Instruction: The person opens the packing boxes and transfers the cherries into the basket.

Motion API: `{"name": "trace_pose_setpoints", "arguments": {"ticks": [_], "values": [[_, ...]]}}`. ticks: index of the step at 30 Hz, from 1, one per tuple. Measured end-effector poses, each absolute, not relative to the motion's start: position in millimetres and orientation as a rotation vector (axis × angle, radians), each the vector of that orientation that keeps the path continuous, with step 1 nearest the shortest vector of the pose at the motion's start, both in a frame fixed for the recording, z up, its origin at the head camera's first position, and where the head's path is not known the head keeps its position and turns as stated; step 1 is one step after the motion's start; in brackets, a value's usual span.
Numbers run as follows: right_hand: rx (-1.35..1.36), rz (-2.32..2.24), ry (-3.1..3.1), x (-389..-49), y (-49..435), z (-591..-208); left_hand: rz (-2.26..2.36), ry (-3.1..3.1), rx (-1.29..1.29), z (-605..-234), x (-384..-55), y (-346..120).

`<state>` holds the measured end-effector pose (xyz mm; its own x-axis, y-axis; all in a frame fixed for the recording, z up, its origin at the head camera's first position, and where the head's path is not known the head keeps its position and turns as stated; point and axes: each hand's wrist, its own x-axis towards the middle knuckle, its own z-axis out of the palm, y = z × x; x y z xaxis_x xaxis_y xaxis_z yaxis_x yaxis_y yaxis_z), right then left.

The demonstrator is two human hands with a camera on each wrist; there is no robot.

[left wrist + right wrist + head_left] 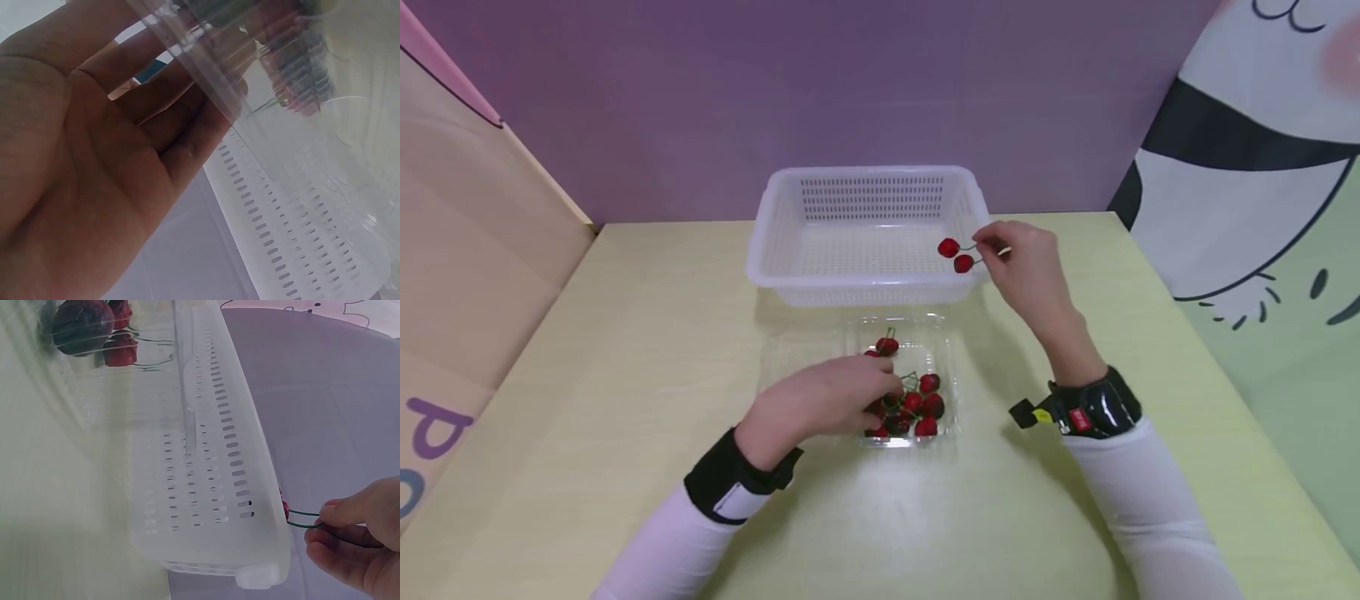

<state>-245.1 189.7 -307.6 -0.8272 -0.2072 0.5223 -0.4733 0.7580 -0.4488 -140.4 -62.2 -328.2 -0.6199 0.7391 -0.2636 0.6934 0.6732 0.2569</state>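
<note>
My right hand [1026,267] pinches the green stems of a pair of red cherries [955,254] between thumb and fingertips. The two cherries hang just inside the right rim of a white slotted basket [767,258]. In the right wrist view, the stems [304,519] run from the fingertips to fruit mostly hidden behind the basket wall. Lower down, my left hand [827,396] reaches over a clear plastic box [953,375], fingers and thumb apart among several cherries [929,406]. Seen from the left wrist, its fingers [194,140] lie fairly straight against the box's transparent side.
The basket stands at the back of the pale wooden table [647,350], close to a purple wall [880,92]. The box's clear lid [790,350] lies to the left, partly under the left hand. Printed panels [1262,183] flank both sides.
</note>
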Motion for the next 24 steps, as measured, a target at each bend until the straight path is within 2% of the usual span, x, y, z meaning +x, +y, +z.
{"name": "trace_pose_setpoints", "arguments": {"ticks": [24], "values": [[0.488,0.728,-2.605,-245.7,191.5,-309.8,0.225,2.508,1.214,-330.4,-140.6,-60.6]]}}
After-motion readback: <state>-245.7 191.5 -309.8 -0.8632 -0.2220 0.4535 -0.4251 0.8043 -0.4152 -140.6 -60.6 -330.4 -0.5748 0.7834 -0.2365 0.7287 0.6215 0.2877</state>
